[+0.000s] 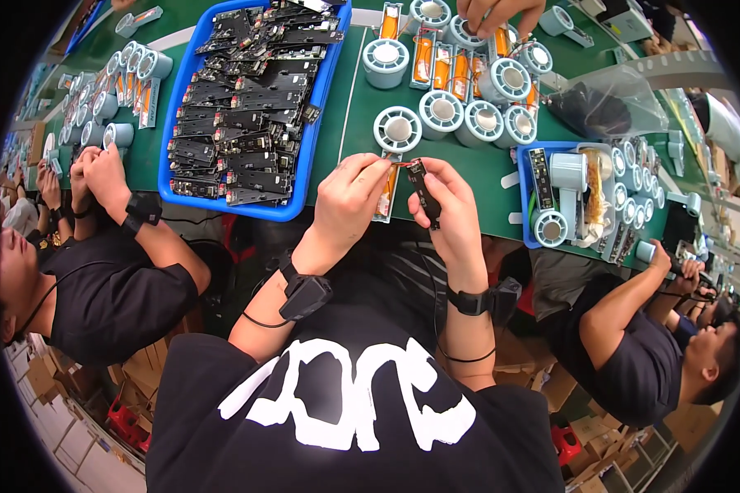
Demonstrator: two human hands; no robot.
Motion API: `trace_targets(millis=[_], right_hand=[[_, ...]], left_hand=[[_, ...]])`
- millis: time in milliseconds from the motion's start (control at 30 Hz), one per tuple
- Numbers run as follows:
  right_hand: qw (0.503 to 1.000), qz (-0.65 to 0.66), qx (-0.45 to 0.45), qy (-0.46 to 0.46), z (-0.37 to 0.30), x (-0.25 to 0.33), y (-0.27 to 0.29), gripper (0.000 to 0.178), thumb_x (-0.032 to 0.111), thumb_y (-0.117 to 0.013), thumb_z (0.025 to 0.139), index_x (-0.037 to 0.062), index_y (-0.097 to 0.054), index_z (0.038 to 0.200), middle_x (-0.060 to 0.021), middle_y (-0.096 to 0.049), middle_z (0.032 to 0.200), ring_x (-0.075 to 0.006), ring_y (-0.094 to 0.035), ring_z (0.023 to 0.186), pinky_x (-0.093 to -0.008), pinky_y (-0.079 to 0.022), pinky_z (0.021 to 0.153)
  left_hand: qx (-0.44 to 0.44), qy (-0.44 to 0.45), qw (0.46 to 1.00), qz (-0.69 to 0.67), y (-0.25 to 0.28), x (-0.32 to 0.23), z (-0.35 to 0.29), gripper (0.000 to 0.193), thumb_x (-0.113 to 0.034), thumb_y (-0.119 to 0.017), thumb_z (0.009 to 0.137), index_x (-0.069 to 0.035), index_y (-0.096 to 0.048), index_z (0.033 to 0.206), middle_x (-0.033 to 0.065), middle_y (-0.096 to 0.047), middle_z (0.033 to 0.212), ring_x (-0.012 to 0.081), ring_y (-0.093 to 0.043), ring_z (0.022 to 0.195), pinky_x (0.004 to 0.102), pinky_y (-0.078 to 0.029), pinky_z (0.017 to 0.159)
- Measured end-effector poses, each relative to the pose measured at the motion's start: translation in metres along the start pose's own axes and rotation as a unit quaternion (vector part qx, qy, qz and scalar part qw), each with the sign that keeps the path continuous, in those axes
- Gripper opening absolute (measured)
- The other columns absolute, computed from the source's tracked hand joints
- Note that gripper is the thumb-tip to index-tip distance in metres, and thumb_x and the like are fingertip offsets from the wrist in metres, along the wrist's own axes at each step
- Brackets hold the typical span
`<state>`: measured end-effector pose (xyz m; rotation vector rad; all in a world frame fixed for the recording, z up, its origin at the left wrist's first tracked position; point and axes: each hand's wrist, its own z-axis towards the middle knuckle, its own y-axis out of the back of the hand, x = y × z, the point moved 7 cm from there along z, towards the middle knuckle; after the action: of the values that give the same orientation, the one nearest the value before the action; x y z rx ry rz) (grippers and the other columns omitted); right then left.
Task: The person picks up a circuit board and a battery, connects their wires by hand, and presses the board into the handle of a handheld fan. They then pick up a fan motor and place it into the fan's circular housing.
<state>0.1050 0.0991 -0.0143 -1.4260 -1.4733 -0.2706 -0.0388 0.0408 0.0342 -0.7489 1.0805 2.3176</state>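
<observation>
Between the thumb and fingers of my right hand (450, 205) is a narrow black circuit board (423, 195), tilted over the table's near edge. My left hand (349, 201) pinches thin red wires (400, 163) running to the board's top end. Just beneath my hands lies a light-blue fan unit (397, 129) with a round slotted head; its handle holds an orange battery (385, 197), partly covered by my left fingers. The tips of my left fingers hide where the wires begin. Both wrists wear black strapped devices.
A blue tray (314, 156) piled with black circuit boards stands at left. Several fan units (441, 110) with orange batteries cluster beyond my hands, where another person's hand (501, 15) reaches in. A smaller blue bin (530, 236) sits at right. People work on both sides.
</observation>
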Motion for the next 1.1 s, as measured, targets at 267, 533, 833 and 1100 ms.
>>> trace_targets(millis=[267,533,833,1100], right_hand=[[0.974,-0.194,-0.079,0.081,-0.008,0.009,-0.007,0.023,0.005,-0.053,0.102,-0.0024,-0.06,0.123,-0.0075,-0.062,0.101,-0.0113,-0.061,0.067,-0.0232,-0.045,0.053],[0.876,-0.393,-0.116,0.257,-0.022,0.023,-0.034,0.029,-0.001,-0.059,0.094,-0.0008,-0.064,0.123,-0.0098,-0.061,0.106,-0.0129,-0.062,0.076,-0.0264,-0.051,0.068],[0.874,-0.394,-0.131,0.253,-0.014,0.018,-0.025,0.029,-0.001,-0.059,0.095,-0.0018,-0.063,0.123,-0.0098,-0.064,0.107,-0.0118,-0.065,0.076,-0.0264,-0.052,0.067],[0.876,-0.382,-0.138,0.26,-0.016,0.02,-0.034,0.028,-0.001,-0.058,0.095,-0.0018,-0.063,0.123,-0.0089,-0.065,0.107,-0.0124,-0.067,0.075,-0.027,-0.053,0.067]], left_hand=[[0.053,0.016,0.993,0.105,-0.015,-0.005,0.02,0.012,-0.008,-0.072,0.083,-0.005,-0.068,0.095,0.0073,-0.06,0.081,0.0267,-0.063,0.073,0.0386,-0.051,0.062],[0.141,-0.04,0.975,0.17,-0.011,-0.013,0.011,0.011,-0.013,-0.067,0.086,-0.006,-0.067,0.095,0.0059,-0.059,0.081,0.0246,-0.061,0.073,0.0372,-0.048,0.064],[0.128,-0.038,0.988,0.075,-0.005,-0.007,-0.003,0.033,-0.012,-0.068,0.083,0.001,-0.067,0.114,0.013,-0.058,0.091,0.0304,-0.06,0.082,0.0396,-0.05,0.07],[0.135,-0.055,0.982,0.118,0.0,-0.018,-0.008,0.047,-0.013,-0.067,0.084,0.003,-0.061,0.128,0.0174,-0.06,0.108,0.034,-0.06,0.093,0.0434,-0.052,0.079]])
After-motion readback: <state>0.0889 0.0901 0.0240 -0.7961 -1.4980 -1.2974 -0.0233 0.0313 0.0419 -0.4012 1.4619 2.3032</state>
